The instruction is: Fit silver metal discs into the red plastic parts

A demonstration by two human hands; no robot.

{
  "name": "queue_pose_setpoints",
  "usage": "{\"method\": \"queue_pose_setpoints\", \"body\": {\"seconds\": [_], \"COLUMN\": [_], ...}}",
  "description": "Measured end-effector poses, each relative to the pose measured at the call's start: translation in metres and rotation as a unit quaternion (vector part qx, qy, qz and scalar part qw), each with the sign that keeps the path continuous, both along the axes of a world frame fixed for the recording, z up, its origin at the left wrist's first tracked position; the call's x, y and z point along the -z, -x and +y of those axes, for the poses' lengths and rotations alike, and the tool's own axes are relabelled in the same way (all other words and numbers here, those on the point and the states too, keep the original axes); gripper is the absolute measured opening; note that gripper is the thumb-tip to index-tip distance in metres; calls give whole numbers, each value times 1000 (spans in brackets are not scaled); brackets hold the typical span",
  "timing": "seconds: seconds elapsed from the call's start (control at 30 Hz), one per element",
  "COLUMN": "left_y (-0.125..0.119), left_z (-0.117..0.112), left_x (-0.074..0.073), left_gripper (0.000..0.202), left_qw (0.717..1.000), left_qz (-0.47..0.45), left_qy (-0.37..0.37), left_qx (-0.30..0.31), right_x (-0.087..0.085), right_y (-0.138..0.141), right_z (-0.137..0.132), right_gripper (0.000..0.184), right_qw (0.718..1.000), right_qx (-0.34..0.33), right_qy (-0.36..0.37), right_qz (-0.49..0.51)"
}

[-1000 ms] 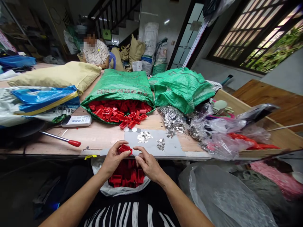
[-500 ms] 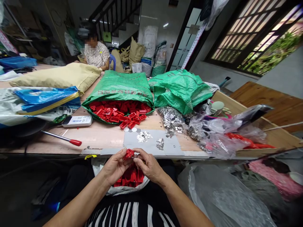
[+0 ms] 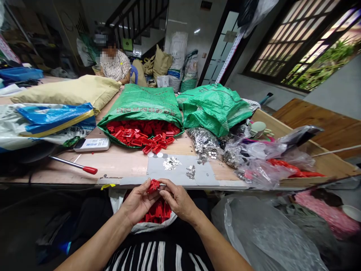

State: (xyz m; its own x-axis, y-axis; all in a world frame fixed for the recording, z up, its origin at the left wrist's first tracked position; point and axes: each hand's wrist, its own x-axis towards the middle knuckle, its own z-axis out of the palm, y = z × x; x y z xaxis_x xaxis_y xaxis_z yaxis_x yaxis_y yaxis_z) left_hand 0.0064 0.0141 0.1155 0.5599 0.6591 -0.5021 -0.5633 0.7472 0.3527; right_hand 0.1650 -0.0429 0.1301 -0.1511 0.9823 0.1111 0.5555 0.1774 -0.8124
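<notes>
Between the thumb and fingers of my left hand (image 3: 138, 201) is a small red plastic part (image 3: 153, 186), held up just in front of the table edge. My right hand (image 3: 176, 197) is closed beside it, pinching a thin, pin-like metal piece (image 3: 161, 188) whose tip points at the red part; whether it touches cannot be made out. Below both hands, a white bag (image 3: 152, 228) on my lap holds many more red parts (image 3: 159, 212). On a grey sheet (image 3: 203, 177) ahead lie a pile of shiny metal discs (image 3: 171, 163) and a smaller heap of metal bits (image 3: 190, 172).
A green sack (image 3: 149, 99) spills red parts onto the table. To its right are another green sack (image 3: 214, 105), a bag of metal pieces (image 3: 204, 141) and a wooden tray (image 3: 335, 171). A red-handled lever (image 3: 89, 170) sticks out at left. Another person (image 3: 114, 64) sits across the table.
The red part in my left hand has tilted slightly and sits a little lower. My right hand stays close beside it. Little else differs.
</notes>
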Motion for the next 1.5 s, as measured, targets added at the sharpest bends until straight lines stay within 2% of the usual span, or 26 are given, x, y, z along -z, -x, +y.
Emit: {"method": "queue_pose_setpoints", "body": {"seconds": [0.2,0.37,0.5,0.67,0.9,0.97,1.03,1.13,1.23,1.37,1.43,1.5], "left_y": [-1,2,3,0,0,3,8,21,45,84,101,117], "left_z": [-6,-6,-5,-11,-16,-15,-13,-9,-9,-15,-19,-23], "left_x": [6,10,8,6,12,18,27,45,63,80,83,80], "left_gripper": [10,9,12,12,4,11,18,30,37,35,38,40], "left_qw": [1000,1000,1000,1000,998,995,981,923,873,816,812,822], "left_qz": [-14,-5,11,19,32,51,116,256,318,419,449,454], "left_qy": [-7,-13,-8,-13,-46,-79,-152,-284,-363,-393,-372,-344], "left_qx": [11,6,-4,-6,-3,11,28,37,67,60,32,-2], "right_x": [2,4,6,11,19,23,28,37,46,63,75,88], "right_y": [2,1,2,7,11,9,5,-4,-17,-41,-54,-66], "right_z": [4,4,1,0,-1,-2,-5,-14,-27,-49,-61,-74], "right_gripper": [27,32,31,26,21,21,26,34,33,36,37,38], "right_qw": [998,997,997,996,995,995,995,993,990,977,969,960], "right_qx": [40,25,12,65,67,65,73,102,132,212,245,274], "right_qy": [-33,10,11,17,-8,0,21,34,23,16,3,-6], "right_qz": [24,69,71,59,77,75,64,47,36,-2,-25,-51]}}
